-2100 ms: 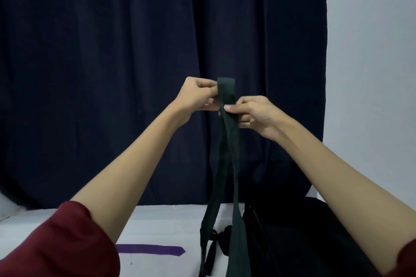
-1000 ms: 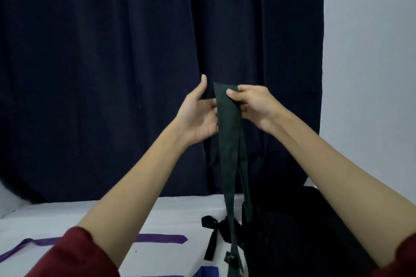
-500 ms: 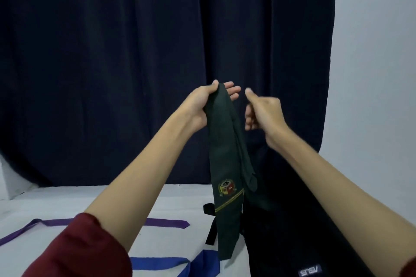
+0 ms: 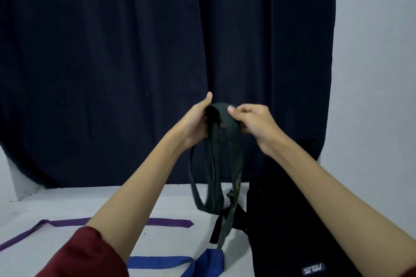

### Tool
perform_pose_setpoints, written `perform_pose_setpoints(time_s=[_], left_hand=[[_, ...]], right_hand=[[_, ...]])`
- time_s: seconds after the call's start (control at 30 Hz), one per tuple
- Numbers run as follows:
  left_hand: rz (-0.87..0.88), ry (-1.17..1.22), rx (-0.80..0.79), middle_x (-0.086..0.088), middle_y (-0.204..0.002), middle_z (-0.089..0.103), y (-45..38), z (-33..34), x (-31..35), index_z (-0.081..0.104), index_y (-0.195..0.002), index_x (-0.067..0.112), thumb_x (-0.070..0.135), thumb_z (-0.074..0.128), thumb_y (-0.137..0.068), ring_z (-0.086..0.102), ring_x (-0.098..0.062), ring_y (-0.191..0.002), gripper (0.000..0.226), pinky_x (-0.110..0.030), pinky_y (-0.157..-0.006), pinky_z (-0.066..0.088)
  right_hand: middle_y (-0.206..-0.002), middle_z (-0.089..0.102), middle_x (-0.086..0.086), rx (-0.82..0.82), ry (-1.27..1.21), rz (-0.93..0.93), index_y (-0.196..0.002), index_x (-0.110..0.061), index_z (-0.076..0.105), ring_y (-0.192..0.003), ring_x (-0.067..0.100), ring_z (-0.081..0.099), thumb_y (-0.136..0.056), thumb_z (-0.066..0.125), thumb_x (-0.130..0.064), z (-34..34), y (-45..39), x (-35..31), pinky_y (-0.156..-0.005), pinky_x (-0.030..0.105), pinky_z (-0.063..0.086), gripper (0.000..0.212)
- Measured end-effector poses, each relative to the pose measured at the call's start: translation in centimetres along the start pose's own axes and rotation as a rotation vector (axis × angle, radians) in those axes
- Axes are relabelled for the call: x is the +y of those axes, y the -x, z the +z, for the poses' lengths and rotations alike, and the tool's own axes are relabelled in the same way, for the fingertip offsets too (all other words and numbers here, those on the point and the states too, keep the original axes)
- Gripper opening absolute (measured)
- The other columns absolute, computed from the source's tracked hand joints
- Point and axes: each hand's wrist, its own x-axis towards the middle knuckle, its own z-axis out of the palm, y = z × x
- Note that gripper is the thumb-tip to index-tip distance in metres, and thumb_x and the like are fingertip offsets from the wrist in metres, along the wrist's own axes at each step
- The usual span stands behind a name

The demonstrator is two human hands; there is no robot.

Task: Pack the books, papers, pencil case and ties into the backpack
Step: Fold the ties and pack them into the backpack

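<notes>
I record the dark green fabric tie (image 4: 225, 141), a long hanging strip 2 seconds ago, now doubled into 2 loops pinched between left hand (image 4: 195, 124) and right hand (image 4: 254, 122), above the black backpack (image 4: 290, 220), nearly packable.

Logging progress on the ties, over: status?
Left hand and right hand both grip green tie, folded, held above table. Purple tie, blue tie unpacked. Backpack unobstructed.

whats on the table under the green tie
Below the hanging green tie, held up by the left hand and right hand, lie a blue tie and the backpack strap. A purple tie lies further left. The forearms cover part of the table.
</notes>
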Motion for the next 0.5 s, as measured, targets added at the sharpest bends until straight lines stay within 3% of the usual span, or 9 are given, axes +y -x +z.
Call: perform_pose_setpoints(time_s=[0.07,0.13,0.2,0.37,0.5], left_hand=[[-0.003,0.030,-0.072,-0.008,-0.119,0.067,0.3,0.3,-1.5,0.059,-0.125,0.014,0.066,0.024,-0.094,0.059,-0.027,-0.116,0.070,-0.041,-0.101,0.045],[-0.007,0.126,-0.138,-0.009,-0.121,0.066,0.6,1.2,-3.0,0.056,-0.128,0.011,0.071,0.022,-0.090,0.059,-0.025,-0.116,0.078,-0.041,-0.101,0.043],[0.010,0.199,-0.178,-0.009,-0.124,0.064,1.0,2.3,-4.0,0.052,-0.131,0.009,0.070,0.026,-0.089,0.059,-0.022,-0.118,0.078,-0.036,-0.097,0.047],[0.061,0.071,-0.161,-0.001,-0.110,0.069,1.3,3.9,-5.5,0.061,-0.119,0.014,0.035,0.050,-0.096,0.063,-0.018,-0.106,0.034,-0.033,-0.093,0.047],[0.045,0.031,-0.151,-0.007,-0.124,0.064,1.1,4.9,-6.4,0.052,-0.131,0.007,0.013,0.048,-0.098,0.063,-0.019,-0.112,0.033,-0.036,-0.097,0.050]], right_hand=[[-0.071,0.065,0.006,0.058,-0.007,-0.015,-0.070,-0.006,0.063,-0.067,0.015,0.063,-0.088,0.066,-0.020,-0.1,-0.5,-0.8,-0.069,0.029,0.053,0.024],[-0.063,0.062,0.000,0.110,0.038,-0.011,-0.068,-0.006,0.062,-0.053,0.005,0.058,-0.086,0.069,-0.020,0.0,-0.8,-1.2,-0.051,0.019,0.048,0.023],[-0.061,0.062,-0.002,0.155,0.065,0.027,-0.070,-0.005,0.063,-0.049,0.005,0.057,-0.084,0.071,-0.021,0.0,-1.1,-1.4,-0.041,0.016,0.041,0.022],[-0.069,0.064,0.002,0.203,0.090,0.091,-0.085,0.000,0.069,-0.059,0.010,0.059,-0.081,0.074,-0.023,-0.5,-1.6,-1.4,-0.045,0.018,0.044,0.024],[-0.073,0.063,0.002,0.208,0.129,0.053,-0.093,0.005,0.069,-0.061,0.008,0.056,-0.082,0.072,-0.024,-1.1,-2.2,-1.9,-0.052,0.017,0.043,0.031]])
